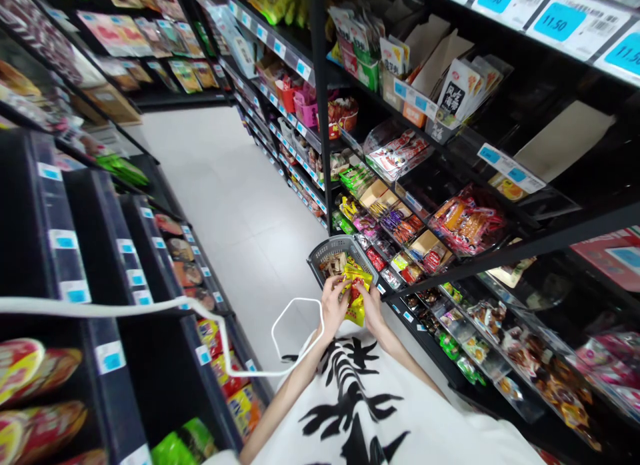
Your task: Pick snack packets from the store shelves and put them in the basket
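Both of my hands hold a yellow snack packet (356, 310) with red on it, in front of my white shirt. My left hand (334, 302) has its fingers closed on the packet's left side. On the other side, my right hand (371, 305) pinches it with thumb and fingers. Just beyond the packet is a grey plastic basket (320, 253) with slotted walls. Brown and yellow packets (336, 264) lie inside it, partly covered by my hands and the packet. Whether the held packet touches the basket, I cannot tell.
Shelves with bagged snacks (470, 218) and small bins rise on the right, crossed by a black post (320, 105). Black shelves with packets (240, 385) line the left. A white cable (125, 310) loops across the view. Pale floor (215, 178) runs between the shelves.
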Demonstrator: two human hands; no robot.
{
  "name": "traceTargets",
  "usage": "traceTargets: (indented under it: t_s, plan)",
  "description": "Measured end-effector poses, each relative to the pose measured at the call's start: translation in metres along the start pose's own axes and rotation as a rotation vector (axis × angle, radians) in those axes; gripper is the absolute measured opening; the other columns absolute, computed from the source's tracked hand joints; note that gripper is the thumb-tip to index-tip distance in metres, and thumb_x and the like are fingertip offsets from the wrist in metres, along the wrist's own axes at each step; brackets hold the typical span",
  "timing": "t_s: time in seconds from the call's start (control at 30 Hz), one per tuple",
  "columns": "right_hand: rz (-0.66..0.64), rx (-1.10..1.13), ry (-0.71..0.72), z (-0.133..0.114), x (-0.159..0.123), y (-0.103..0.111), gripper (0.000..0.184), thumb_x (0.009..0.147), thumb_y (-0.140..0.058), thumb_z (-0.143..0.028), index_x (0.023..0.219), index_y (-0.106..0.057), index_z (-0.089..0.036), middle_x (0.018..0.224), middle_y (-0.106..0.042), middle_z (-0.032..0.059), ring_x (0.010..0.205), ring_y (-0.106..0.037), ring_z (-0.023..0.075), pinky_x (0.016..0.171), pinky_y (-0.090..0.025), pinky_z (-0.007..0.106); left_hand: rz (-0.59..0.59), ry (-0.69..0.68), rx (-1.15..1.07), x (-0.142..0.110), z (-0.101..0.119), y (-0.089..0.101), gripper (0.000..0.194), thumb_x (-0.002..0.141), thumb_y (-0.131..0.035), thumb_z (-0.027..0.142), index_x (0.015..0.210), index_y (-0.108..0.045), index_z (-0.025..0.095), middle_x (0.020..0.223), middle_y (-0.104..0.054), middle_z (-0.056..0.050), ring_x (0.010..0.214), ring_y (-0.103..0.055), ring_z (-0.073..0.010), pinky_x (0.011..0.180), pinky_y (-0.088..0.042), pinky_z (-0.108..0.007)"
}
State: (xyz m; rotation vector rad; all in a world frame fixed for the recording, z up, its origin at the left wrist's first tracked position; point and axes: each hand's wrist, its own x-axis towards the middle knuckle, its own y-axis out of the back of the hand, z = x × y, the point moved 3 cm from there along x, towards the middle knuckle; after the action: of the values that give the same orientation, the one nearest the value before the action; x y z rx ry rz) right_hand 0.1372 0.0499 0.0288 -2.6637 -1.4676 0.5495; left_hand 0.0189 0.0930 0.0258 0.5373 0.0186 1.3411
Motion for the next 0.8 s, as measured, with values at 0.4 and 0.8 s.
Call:
traceTargets:
  t_s: [0.4,0.8]
  plan:
    - [-0.030,0.050,-0.053,0.000,0.005,-0.004,0.034,0.069,-0.071,-0.028,0.103,-0.065,-0.022,0.100,-0.073,0.0029,0.088,-0.067,0.0199,0.076,-0.054,0.029,-0.100,0.106,-0.072,-0.003,-0.010,-0.007,0.034,0.087,-0.052,0.016,0.117,-0.067,0.021,0.118,-0.066,-0.011,0.114,-0.062,-0.0276,0.104,-0.048,-0.047]
    - [-0.087,0.070,-0.072,0.000,0.009,0.001,0.045,0.068,-0.080,-0.028,0.110,-0.065,-0.023,0.103,-0.074,0.0044,0.093,-0.068,0.0195,0.078,-0.053,0.029,-0.009,0.509,-0.488,0.003,-0.016,-0.007,0.039,0.076,-0.074,0.040,0.106,-0.067,0.016,0.100,-0.074,-0.010,0.096,-0.070,-0.0273,0.088,-0.054,-0.042]
